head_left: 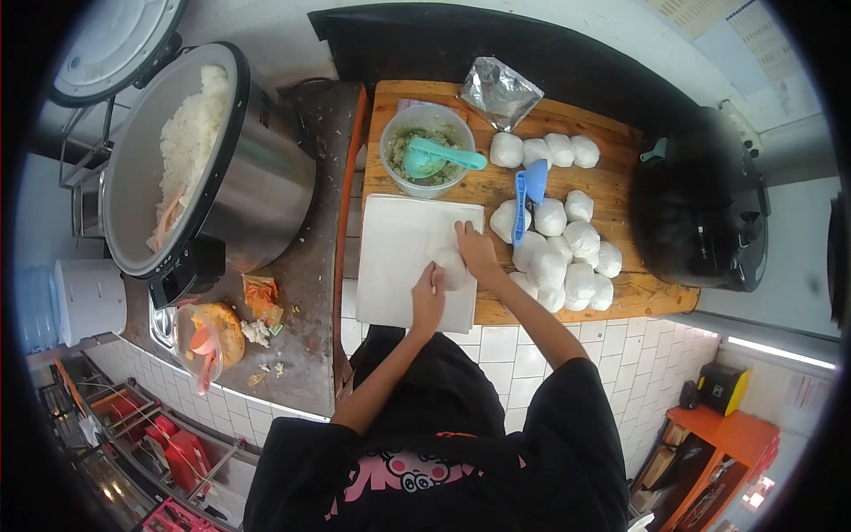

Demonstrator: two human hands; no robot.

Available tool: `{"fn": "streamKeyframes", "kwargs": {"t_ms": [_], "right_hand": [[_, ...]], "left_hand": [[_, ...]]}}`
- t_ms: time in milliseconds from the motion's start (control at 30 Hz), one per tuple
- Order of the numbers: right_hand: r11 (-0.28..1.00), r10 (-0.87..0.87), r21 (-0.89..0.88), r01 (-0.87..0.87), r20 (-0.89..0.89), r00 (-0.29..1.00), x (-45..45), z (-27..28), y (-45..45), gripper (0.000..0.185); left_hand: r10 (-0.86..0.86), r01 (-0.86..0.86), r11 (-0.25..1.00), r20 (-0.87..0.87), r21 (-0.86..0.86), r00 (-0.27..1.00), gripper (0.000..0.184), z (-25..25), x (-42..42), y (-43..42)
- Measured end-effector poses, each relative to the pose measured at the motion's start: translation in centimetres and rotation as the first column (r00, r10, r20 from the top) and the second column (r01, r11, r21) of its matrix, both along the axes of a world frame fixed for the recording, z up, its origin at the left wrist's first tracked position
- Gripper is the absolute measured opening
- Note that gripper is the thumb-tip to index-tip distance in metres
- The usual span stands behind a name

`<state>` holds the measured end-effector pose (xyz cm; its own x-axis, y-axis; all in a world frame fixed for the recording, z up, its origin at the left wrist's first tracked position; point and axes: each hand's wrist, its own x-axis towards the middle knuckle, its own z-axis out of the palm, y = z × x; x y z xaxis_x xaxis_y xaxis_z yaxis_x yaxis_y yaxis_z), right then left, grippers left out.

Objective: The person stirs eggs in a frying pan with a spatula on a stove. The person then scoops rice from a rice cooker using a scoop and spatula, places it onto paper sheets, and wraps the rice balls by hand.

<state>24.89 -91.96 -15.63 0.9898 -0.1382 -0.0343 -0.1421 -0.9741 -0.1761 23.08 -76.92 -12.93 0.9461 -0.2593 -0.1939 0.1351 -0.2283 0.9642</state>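
White paper (390, 257) lies in a square stack at the near left of the wooden desk (620, 195), and on it sits a pale, rounded lump (451, 269), with a hand on either side. The left hand (429, 297) has its fingers bent in against the lump's side; whether they grip or merely steady it, I cannot tell. The right hand (480, 255) reaches past it, fingertips down on the sheet near the stack's right edge; I cannot make out whether they pinch the paper.

If one hand pushes harder than the other, the lump could roll or the thin sheet tear. The stack reaches the desk's near edge, so a tug toward the body might drag sheets off. The turquoise scoop (429, 157) lies in the tub of green-flecked filling (408, 137), its handle jutting over the rim, where a sleeve or wrist could tip it. The blue scoop (534, 182) is perched among the white wrapped bundles (582, 239) and could slide if they are nudged; those piled nearest the edge could roll off.

Pink lettering on the black shirt (417, 483) is partly hidden in folds; the printed sheets (749, 31) on the wall are too small to read.
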Motion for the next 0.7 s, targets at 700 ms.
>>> {"fn": "streamKeyframes", "kwargs": {"t_ms": [700], "right_hand": [[0.32, -0.817, 0.857, 0.405, 0.034, 0.575, -14.0, 4.1, 6.3, 0.042]], "left_hand": [[-0.14, 0.137, 0.99, -0.32, -0.034, 0.937, 0.052, 3.3, -5.3, -3.7]]}}
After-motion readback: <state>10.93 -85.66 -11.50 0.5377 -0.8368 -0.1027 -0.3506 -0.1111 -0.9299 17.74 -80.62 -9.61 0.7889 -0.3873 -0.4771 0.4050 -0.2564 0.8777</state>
